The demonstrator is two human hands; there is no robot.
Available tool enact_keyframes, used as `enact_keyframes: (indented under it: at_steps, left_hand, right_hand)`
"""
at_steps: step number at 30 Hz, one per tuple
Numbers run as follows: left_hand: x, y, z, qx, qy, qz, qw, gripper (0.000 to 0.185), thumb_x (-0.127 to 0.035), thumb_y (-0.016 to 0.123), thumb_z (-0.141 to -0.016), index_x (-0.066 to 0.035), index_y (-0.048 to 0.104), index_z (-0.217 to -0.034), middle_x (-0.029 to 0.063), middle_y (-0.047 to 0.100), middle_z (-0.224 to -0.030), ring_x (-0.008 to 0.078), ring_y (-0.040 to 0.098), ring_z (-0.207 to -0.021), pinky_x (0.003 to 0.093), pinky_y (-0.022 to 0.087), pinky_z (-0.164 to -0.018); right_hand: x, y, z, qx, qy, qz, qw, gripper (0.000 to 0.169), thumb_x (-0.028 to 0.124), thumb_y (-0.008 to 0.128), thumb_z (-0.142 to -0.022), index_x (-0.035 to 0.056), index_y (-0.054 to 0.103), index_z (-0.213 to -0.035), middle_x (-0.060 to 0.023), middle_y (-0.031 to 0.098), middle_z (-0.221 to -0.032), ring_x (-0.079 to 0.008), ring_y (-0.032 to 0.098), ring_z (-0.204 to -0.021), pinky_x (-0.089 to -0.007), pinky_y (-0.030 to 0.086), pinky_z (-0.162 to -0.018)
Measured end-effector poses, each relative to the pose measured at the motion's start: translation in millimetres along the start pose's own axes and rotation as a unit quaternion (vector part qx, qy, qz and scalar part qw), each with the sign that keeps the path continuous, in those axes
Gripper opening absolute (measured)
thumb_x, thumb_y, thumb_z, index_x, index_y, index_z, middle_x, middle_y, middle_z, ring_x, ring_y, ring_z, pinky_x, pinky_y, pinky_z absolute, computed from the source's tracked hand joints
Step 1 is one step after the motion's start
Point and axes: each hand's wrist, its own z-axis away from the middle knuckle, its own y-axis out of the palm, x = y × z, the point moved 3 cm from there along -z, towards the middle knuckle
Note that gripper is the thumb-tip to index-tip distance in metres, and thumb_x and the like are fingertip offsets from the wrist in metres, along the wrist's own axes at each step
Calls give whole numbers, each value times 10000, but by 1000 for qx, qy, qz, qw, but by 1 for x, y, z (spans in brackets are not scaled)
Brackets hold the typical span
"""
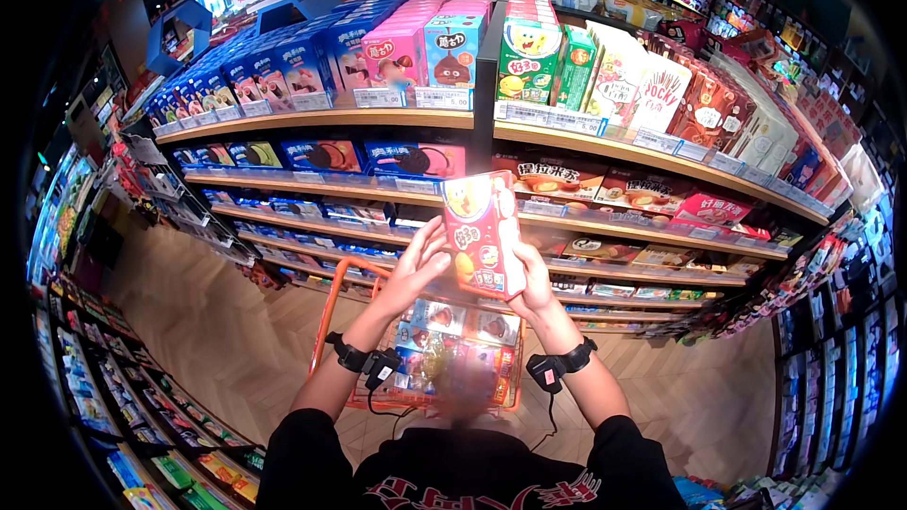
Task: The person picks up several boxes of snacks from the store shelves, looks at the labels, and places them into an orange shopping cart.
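Note:
My right hand (533,276) grips a red snack carton (478,244) by its right side and lower corner. The carton is held tilted above the cart, its front with a yellow cartoon character turned towards me. Beside the carton's left edge is my left hand (418,265), fingers apart and palm facing it; whether the fingertips touch the carton is hard to tell. Below both hands stands an orange wire shopping cart (331,312). Inside it lie several packaged snacks, among them light-blue boxes (439,315) and a red-and-yellow pack (504,375). A blur hides part of the cart's contents.
Ahead is a tiered wooden shelf (397,118) with rows of boxes: blue biscuit boxes (301,67), pink boxes (390,60) and green cartons (528,67). A dark upright divider (486,78) splits it. More stocked shelves (134,397) curve along the left; wood floor (673,375) shows around the cart.

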Motion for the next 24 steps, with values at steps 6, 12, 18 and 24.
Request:
enact_keyframes:
  at_steps: [6, 12, 18, 24]
  left_hand:
    - [-12, 35, 6, -26, 20, 60, 998, 763, -135, 643, -939, 7, 179, -1527, 145, 423, -1445, 208, 427, -1334, 359, 370, -1105]
    - [-27, 32, 6, -26, 48, 23, 998, 792, -87, 635, -928, 8, 144, -1541, 163, 397, -1481, 212, 426, -1345, 337, 383, -1094]
    - [-47, 31, -13, -36, 73, -21, 996, 732, -74, 657, -922, -10, 220, -1506, 128, 498, -1365, 179, 544, -1210, 317, 489, -993]
    - [-104, 50, -50, -3, 152, -85, 985, 792, -87, 713, -884, 4, 224, -1501, 156, 457, -1404, 201, 530, -1235, 338, 468, -1021]
  right_hand:
    - [-15, 8, -2, 15, -6, -150, 989, 535, 356, 346, -1033, -29, 411, -1398, -183, 573, -1323, -281, 604, -1171, -429, 491, -1018]
    - [-14, -1, -1, -9, 13, -78, 997, 516, 348, 325, -1043, -13, 420, -1399, -167, 554, -1355, -277, 574, -1213, -428, 460, -1047]
    - [43, 38, -3, 3, -52, 156, 986, 450, 231, 358, -1070, -23, 402, -1439, -113, 532, -1389, -183, 523, -1250, -372, 428, -1058]
    - [115, 37, -20, -74, -152, 424, 890, 491, 197, 574, -993, 0, 446, -1424, -69, 580, -1314, -120, 543, -1186, -282, 442, -994]
